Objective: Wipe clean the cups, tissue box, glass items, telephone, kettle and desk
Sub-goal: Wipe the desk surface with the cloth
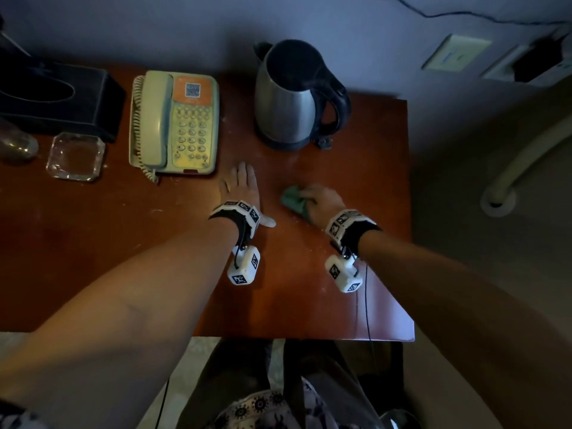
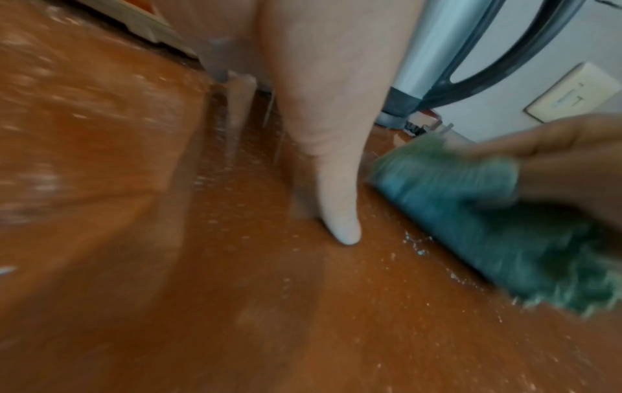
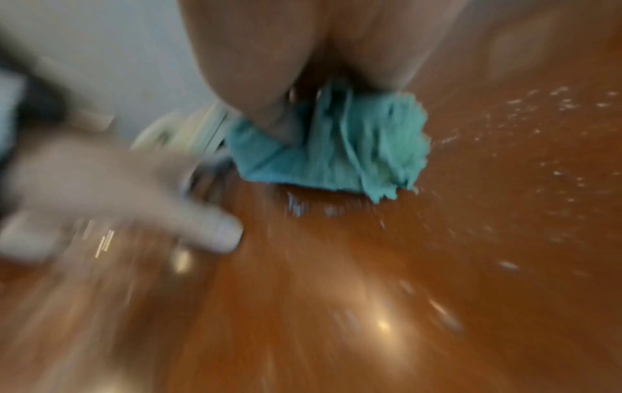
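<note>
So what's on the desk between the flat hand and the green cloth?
Only bare desk with pale specks lies between the left hand and the green cloth; the left wrist view shows the specks best.

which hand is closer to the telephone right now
Left. The left hand lies flat on the desk just off the telephone's near right corner. The right hand grips the green cloth farther right, in front of the kettle.

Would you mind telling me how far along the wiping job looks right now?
In hand: the right hand presses a green cloth on the desk, left hand flat beside it. White specks near the kettle remain. Whether the telephone, tissue box or glass dish are done cannot be told.
</note>
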A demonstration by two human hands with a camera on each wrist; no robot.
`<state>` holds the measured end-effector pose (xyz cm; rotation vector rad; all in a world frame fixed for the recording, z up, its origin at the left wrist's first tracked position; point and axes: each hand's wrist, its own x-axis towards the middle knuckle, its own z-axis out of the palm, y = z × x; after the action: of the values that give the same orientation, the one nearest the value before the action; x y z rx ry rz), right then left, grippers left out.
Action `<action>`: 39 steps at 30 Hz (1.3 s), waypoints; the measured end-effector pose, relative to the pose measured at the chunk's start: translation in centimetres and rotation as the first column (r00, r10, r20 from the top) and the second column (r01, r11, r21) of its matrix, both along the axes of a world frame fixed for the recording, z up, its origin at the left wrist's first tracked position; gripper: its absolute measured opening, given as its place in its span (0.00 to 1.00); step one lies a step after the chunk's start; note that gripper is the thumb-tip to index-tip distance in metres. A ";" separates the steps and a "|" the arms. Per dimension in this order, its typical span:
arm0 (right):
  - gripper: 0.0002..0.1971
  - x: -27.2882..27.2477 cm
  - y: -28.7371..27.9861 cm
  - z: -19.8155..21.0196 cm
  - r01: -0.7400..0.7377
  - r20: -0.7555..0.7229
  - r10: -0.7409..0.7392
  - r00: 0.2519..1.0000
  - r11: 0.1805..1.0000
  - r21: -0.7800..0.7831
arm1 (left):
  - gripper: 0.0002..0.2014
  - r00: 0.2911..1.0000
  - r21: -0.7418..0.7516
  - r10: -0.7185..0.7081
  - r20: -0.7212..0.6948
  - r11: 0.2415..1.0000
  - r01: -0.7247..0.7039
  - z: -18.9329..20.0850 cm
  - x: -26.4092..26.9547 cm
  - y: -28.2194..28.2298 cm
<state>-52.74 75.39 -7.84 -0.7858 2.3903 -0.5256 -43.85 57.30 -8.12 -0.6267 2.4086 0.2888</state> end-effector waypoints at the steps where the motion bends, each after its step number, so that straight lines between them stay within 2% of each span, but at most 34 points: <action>1: 0.22 -0.9 0.1 0.6 0.150 -0.041 -0.151 0.988 0.988 -0.019 | 0.74 0.999 0.009 0.022 -0.023 1.000 -0.021 0.1 0.6 -0.4; 3: 0.21 -2.7 0.4 1.3 0.422 -0.095 -0.423 0.901 0.906 -0.029 | 0.70 0.992 0.000 0.097 -0.080 0.995 -0.097 0.4 2.3 -1.5; 4: 0.21 -3.5 0.4 1.2 0.530 -0.071 -0.530 0.845 0.848 -0.024 | 0.67 0.982 -0.013 0.155 -0.105 0.987 -0.157 0.6 3.4 -2.2; 6: 0.20 -4.2 -0.2 1.0 0.678 0.044 -0.677 0.735 0.735 -0.003 | 0.66 0.949 -0.060 0.299 -0.098 0.950 -0.305 0.7 5.4 -3.5; 7: 0.20 -4.2 -0.7 0.7 0.696 0.075 -0.695 0.715 0.718 0.017 | 0.70 0.925 -0.094 0.374 -0.071 0.921 -0.379 0.6 6.3 -4.0; 8: 0.20 -4.0 -1.5 0.6 0.682 0.071 -0.683 0.727 0.730 0.040 | 0.74 0.899 -0.124 0.436 -0.042 0.890 -0.438 0.5 7.0 -4.4; 10: 0.22 -3.0 -3.7 0.4 0.590 0.013 -0.593 0.805 0.803 0.083 | 0.79 0.870 -0.149 0.493 0.015 0.861 -0.486 -0.1 8.1 -5.0; 13: 0.27 -0.3 -7.4 0.3 0.279 -0.099 -0.264 0.959 0.939 0.200 | 0.80 0.867 -0.115 0.494 0.067 0.867 -0.485 -0.7 8.5 -5.3; 16: 0.26 3.0 -9.6 -0.3 -0.007 -0.120 0.032 0.992 0.979 0.202 | 0.79 0.858 -0.096 0.508 0.082 0.861 -0.500 -0.6 8.2 -5.2; 19: 0.23 4.4 -10.2 -0.6 -0.150 -0.042 0.157 0.987 0.979 0.137 | 0.78 0.859 -0.086 0.500 0.111 0.866 -0.493 0.2 8.1 -5.3; 21: 0.21 3.9 -10.0 -0.2 -0.092 -0.042 0.093 0.995 0.995 0.042 | 0.75 0.864 -0.083 0.501 0.055 0.864 -0.496 0.7 8.5 -5.9; 23: 0.19 2.3 -9.2 0.5 0.185 -0.090 -0.188 0.978 0.982 -0.042 | 0.76 0.843 -0.088 0.537 -0.023 0.839 -0.537 1.1 9.1 -7.3; 24: 0.20 1.3 -8.6 0.7 0.331 -0.108 -0.335 0.936 0.942 -0.056 | 0.77 0.827 -0.096 0.561 -0.045 0.821 -0.563 1.2 9.4 -8.1; 26: 0.23 -0.5 -7.5 1.0 0.478 -0.155 -0.468 0.870 0.878 0.036 | 0.80 0.805 -0.115 0.591 -0.049 0.798 -0.592 1.2 9.8 -10.1; 28: 0.23 -1.3 -7.5 1.0 0.477 -0.182 -0.448 0.875 0.861 0.175 | 0.81 0.801 -0.115 0.599 -0.017 0.794 -0.597 0.7 10.1 -12.0; 30: 0.23 -1.1 -8.9 0.8 0.425 -0.182 -0.390 0.903 0.873 0.238 | 0.82 0.799 -0.089 0.601 0.029 0.798 -0.596 0.3 10.1 -13.0; 35: 0.27 1.4 -13.5 0.5 0.314 -0.197 -0.265 0.944 0.905 0.287 | 0.80 0.797 -0.086 0.602 0.042 0.797 -0.597 0.4 9.3 -13.0; 39: 0.27 3.2 -16.1 0.0 0.122 -0.165 -0.083 0.983 0.962 0.245 | 0.80 0.784 -0.073 0.618 0.061 0.786 -0.614 0.8 8.9 -13.3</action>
<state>-49.56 59.30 -7.88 -0.6092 2.5847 -0.1964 -34.94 44.04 -7.32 -1.4240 2.0653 0.4623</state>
